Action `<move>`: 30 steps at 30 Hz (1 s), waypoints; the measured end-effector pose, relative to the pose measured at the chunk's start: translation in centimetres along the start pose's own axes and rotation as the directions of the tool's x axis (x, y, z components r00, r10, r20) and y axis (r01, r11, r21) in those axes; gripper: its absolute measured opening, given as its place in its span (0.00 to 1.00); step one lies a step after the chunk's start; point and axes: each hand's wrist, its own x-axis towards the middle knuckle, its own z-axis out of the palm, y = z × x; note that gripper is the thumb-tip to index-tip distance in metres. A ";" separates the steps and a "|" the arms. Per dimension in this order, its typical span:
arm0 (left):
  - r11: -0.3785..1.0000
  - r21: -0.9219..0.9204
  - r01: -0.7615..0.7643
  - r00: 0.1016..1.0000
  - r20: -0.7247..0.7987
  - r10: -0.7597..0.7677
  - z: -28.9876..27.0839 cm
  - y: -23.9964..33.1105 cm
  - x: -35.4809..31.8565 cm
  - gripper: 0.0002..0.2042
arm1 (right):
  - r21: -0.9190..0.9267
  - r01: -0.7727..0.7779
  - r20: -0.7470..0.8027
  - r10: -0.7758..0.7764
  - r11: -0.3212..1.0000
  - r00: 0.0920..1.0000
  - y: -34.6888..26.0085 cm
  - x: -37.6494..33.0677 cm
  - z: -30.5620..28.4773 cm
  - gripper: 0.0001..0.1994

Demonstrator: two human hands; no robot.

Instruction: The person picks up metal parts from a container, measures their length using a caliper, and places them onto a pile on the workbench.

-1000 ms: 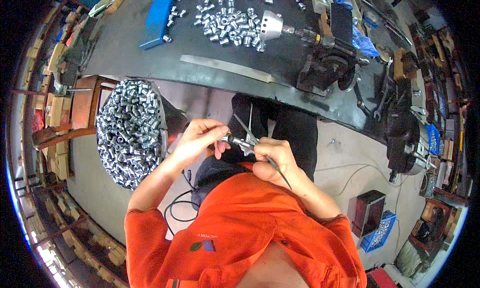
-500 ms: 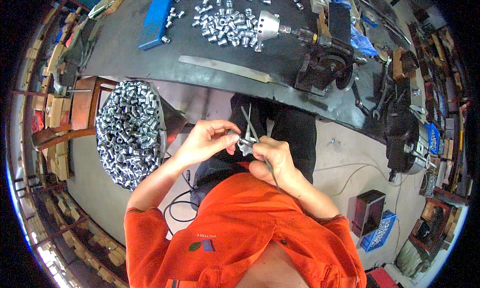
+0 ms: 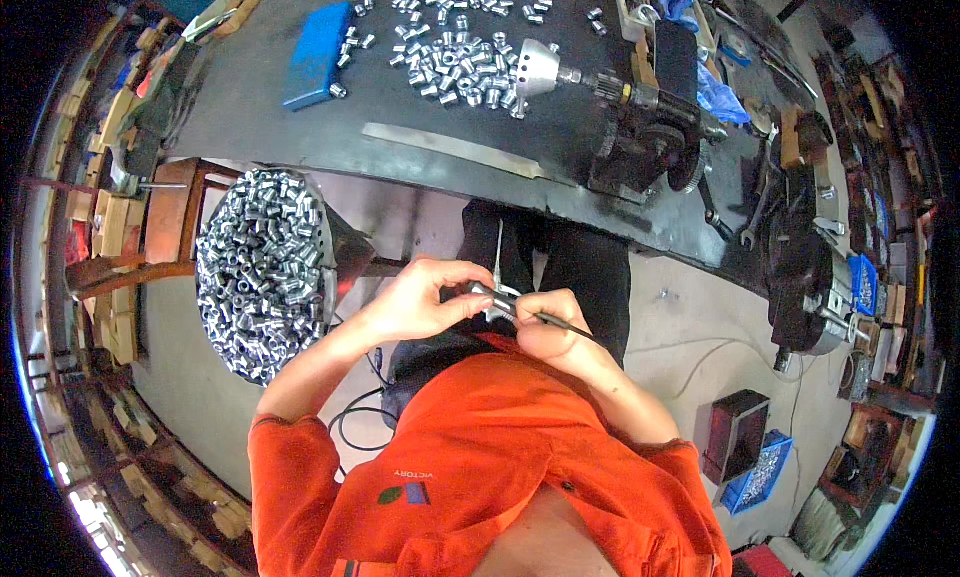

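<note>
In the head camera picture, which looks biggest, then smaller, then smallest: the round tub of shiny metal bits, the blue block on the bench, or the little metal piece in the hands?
1. Tub of metal bits
2. Blue block
3. Metal piece

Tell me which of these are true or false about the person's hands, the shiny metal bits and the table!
1. Both hands meet in front of the person's chest, above the lap. True: the left hand and the right hand come together there.
2. The right hand is empty. False: it grips a thin dark tool that sticks out to the right.
3. A big round container heaped with small shiny metal sleeves sits at the person's left. True.
4. The dark workbench has no metal pieces on it. False: many loose metal pieces lie scattered on it.
5. The flat block on the workbench is red. False: it is blue.
</note>
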 end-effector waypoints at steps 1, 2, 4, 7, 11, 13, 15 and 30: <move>1.000 -0.021 0.003 1.000 0.010 -0.003 0.0 0.4 0.2 0.08 | -0.016 -0.014 0.025 0.014 1.000 1.000 0.0 -0.2 -0.4 0.12; 0.999 -0.043 0.006 1.000 0.021 -0.005 0.1 0.6 0.3 0.08 | -0.023 -0.008 0.019 0.009 1.000 1.000 -0.2 -0.4 -0.6 0.12; 0.992 -0.120 -0.045 0.999 0.008 0.046 0.6 0.1 0.5 0.07 | -0.252 0.190 -0.075 -0.215 0.949 0.974 -0.7 -0.4 -0.3 0.12; 0.921 -0.372 0.114 0.986 -0.072 -0.152 1.7 0.2 0.7 0.07 | -0.524 0.258 -0.110 -0.365 0.812 0.925 -1.2 -0.3 0.0 0.10; 0.901 -0.412 0.132 0.977 -0.101 -0.189 1.9 -0.2 1.0 0.08 | -0.615 0.196 -0.135 -0.346 0.764 0.928 -1.4 0.1 0.6 0.06; 0.921 -0.378 0.095 0.982 -0.114 -0.149 1.8 -0.5 0.9 0.08 | -0.543 0.224 -0.133 -0.346 0.809 0.929 -1.6 0.3 0.6 0.06; 0.947 -0.320 0.030 0.991 -0.111 -0.069 1.7 -0.5 0.7 0.07 | -0.132 0.073 -0.090 -0.085 0.989 0.992 0.2 0.2 0.1 0.08; 0.667 0.738 -0.103 0.848 -0.286 0.447 -2.6 -1.7 1.3 0.12 | -0.233 0.495 -0.023 -0.514 0.837 0.858 -4.5 -1.7 -0.9 0.15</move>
